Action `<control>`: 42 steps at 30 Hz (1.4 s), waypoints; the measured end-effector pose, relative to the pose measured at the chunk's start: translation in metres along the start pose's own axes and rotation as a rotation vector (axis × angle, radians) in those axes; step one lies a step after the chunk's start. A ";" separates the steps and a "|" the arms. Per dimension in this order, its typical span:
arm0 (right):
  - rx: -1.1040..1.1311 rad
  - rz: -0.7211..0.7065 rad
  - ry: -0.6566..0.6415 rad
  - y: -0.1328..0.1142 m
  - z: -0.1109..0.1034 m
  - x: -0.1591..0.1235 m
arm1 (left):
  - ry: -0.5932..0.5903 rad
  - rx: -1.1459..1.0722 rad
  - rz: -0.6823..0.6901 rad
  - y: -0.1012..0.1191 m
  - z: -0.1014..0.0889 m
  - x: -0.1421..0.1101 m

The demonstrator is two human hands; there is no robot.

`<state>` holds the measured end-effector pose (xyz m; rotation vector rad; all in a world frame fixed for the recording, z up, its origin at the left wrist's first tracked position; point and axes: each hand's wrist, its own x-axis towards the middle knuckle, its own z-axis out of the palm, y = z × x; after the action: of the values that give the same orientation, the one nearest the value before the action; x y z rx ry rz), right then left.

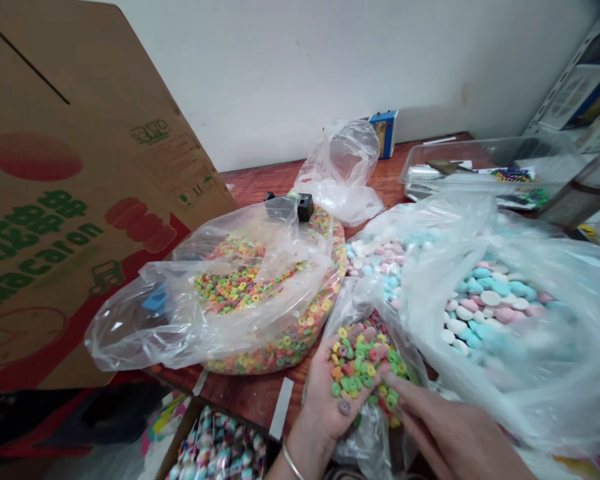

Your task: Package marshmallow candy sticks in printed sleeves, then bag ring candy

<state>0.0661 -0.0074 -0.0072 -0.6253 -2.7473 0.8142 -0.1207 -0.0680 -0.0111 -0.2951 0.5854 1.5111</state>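
My left hand (321, 393) is turned palm up, cupped under a heap of small coloured rings (353, 367), mostly green, yellow, orange and pink. They look like cereal loops or beads; I cannot tell which. From the right, my right hand (445, 427) reaches in with fingers apart, its index fingertip touching the heap. Behind and below both hands is a small clear plastic bag (363, 437) with more such rings in it. A large clear bag (260, 347) full of similar, multicoloured rings stands open just left of my hands. My right thumb is hidden.
At right, an open plastic bag (570, 400) holds pastel pebble-like pieces (490, 300). A large cardboard box (80, 200) stands at left. Beyond are a crumpled clear bag (340, 173), a small black device (305, 207) and a clear tray (495, 153). Below the table edge sits a box of strung beads (220, 447).
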 end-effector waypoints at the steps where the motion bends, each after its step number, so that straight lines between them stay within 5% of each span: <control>1: 0.002 -0.039 -0.005 -0.006 0.002 0.007 | 0.005 0.014 -0.002 -0.001 0.003 0.000; 5: -0.141 -0.081 -0.015 -0.015 0.018 0.025 | 0.014 0.039 0.017 -0.003 0.009 0.000; 10: -0.134 -0.021 0.026 0.002 0.029 0.013 | 0.010 -0.055 0.044 0.001 -0.001 0.002; 17: 0.017 0.014 -0.021 0.009 0.020 -0.002 | -0.003 -0.126 0.036 0.002 -0.004 0.001; 25: 0.012 -0.182 -0.011 -0.017 0.029 0.020 | -0.039 0.005 0.056 -0.002 -0.009 0.007; 37: 0.002 0.003 -0.002 0.013 0.027 -0.002 | -0.046 -0.133 0.051 0.001 -0.006 0.003; 42: 0.046 -0.026 0.047 0.007 0.019 0.000 | -0.092 -0.121 0.063 0.001 -0.007 0.004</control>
<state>0.0628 -0.0115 -0.0267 -0.5916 -2.6810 0.8431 -0.1235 -0.0683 -0.0191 -0.3012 0.4349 1.6149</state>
